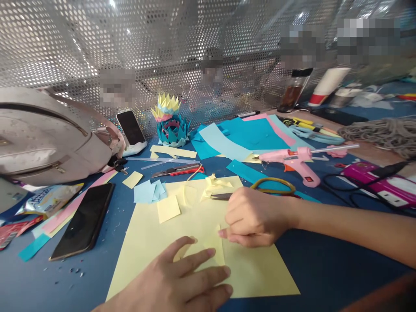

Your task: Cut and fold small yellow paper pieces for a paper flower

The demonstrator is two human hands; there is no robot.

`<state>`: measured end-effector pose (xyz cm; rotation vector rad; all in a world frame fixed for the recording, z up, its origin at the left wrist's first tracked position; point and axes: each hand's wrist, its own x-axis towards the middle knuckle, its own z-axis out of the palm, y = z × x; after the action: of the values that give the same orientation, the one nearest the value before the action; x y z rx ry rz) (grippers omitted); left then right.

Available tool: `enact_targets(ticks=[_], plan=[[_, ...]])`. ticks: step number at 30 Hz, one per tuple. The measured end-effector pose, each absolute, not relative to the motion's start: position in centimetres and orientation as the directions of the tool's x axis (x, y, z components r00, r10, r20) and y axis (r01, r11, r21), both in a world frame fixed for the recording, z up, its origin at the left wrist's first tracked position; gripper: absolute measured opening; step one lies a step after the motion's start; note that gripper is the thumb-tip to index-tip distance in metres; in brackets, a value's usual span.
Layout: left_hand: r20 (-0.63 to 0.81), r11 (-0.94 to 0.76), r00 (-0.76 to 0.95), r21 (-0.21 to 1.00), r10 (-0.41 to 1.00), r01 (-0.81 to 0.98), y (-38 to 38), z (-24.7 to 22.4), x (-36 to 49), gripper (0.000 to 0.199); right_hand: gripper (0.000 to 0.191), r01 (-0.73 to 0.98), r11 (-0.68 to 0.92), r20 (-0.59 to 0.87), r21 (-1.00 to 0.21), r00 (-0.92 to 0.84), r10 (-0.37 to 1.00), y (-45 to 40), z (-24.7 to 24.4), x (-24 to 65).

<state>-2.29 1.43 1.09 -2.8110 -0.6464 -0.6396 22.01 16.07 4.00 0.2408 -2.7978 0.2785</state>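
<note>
My left hand [191,281] lies over a large yellow sheet [253,273], palm down with its fingers spread. Its fingertips rest at a small folded yellow paper piece [219,249], partly hidden beneath them. At the upper edge of that piece, my right hand [251,216] is closed, the thumb tip against the paper and the other fingers curled in. Just behind the right hand lie scissors with a yellow-green handle [276,185], their blade pointing left. A yellow paper square [168,209] and some crumpled yellow paper folds [216,185] sit on the sheet's far part.
Light blue squares [149,191] and red-handled pliers [182,170] lie beyond the sheet. A pink glue gun [300,162] is at right, near a purple power strip [378,182]. At left are a phone [82,221] and backpack [48,138]. A folded-paper model [172,125] stands behind.
</note>
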Motion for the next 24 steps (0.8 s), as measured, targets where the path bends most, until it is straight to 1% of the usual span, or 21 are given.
enact_targets(ticks=[3, 4, 5, 6, 7, 9, 11, 13, 16, 18, 20, 22, 24], plan=[[0.364, -0.909, 0.851, -0.028, 0.379, 0.417, 1.5, 3.2, -2.3, 0.036, 0.042, -0.256, 0.947, 0.348, -0.195, -0.921, -0.177, 14.8, 3.7, 21.9], [0.264, -0.899, 0.868, -0.004, 0.421, 0.437, 1.5, 4.1, -2.2, 0.037, 0.041, -0.281, 0.936, 0.349, -0.212, -0.916, -0.196, 14.4, 3.6, 21.9], [0.219, -0.884, 0.862, 0.008, 0.458, 0.468, 1.4, 5.0, -2.2, 0.039, 0.041, -0.299, 0.927, 0.346, -0.226, -0.914, -0.21, 14.0, 3.5, 21.8], [0.203, -0.848, 0.828, 0.021, 0.523, 0.53, 1.2, 5.8, -2.1, 0.043, 0.04, -0.31, 0.92, 0.344, -0.238, -0.913, -0.219, 13.6, 3.4, 21.8], [0.185, -0.841, 0.823, 0.036, 0.537, 0.54, 1.1, 6.5, -2.0, 0.049, 0.039, -0.317, 0.916, 0.343, -0.247, -0.913, -0.223, 13.2, 3.3, 21.8], [0.178, -0.834, 0.818, 0.024, 0.547, 0.552, 0.8, 7.1, -2.0, 0.046, 0.034, -0.326, 0.908, 0.351, -0.264, -0.909, -0.224, 12.7, 3.1, 21.8], [0.182, -0.839, 0.826, -0.012, 0.533, 0.544, 0.7, 7.1, -1.9, 0.037, 0.031, -0.338, 0.898, 0.366, -0.281, -0.903, -0.225, 12.3, 2.8, 21.8], [0.198, -0.843, 0.831, -0.04, 0.52, 0.537, 0.9, 6.6, -1.9, 0.033, 0.035, -0.353, 0.889, 0.384, -0.293, -0.895, -0.229, 12.1, 2.6, 21.9], [0.206, -0.86, 0.845, -0.032, 0.494, 0.51, 1.2, 5.8, -1.9, 0.03, 0.045, -0.372, 0.888, 0.441, -0.271, -0.868, -0.229, 11.9, 2.5, 21.8], [0.205, -0.867, 0.85, -0.013, 0.485, 0.498, 1.4, 5.1, -1.9, 0.031, 0.047, -0.388, 0.885, 0.5, -0.256, -0.837, -0.222, 12.0, 2.6, 21.7], [0.222, -0.873, 0.853, -0.018, 0.472, 0.487, 1.4, 4.4, -2.0, 0.034, 0.046, -0.395, 0.877, 0.532, -0.273, -0.822, -0.205, 12.4, 2.9, 21.7], [0.247, -0.877, 0.854, -0.035, 0.457, 0.479, 1.4, 3.8, -2.0, 0.037, 0.047, -0.377, 0.88, 0.506, -0.291, -0.841, -0.193, 13.2, 3.2, 21.7], [0.261, -0.877, 0.854, -0.048, 0.451, 0.478, 1.4, 3.3, -2.0, 0.036, 0.047, -0.334, 0.906, 0.448, -0.261, -0.873, -0.193, 14.2, 3.5, 21.8]])
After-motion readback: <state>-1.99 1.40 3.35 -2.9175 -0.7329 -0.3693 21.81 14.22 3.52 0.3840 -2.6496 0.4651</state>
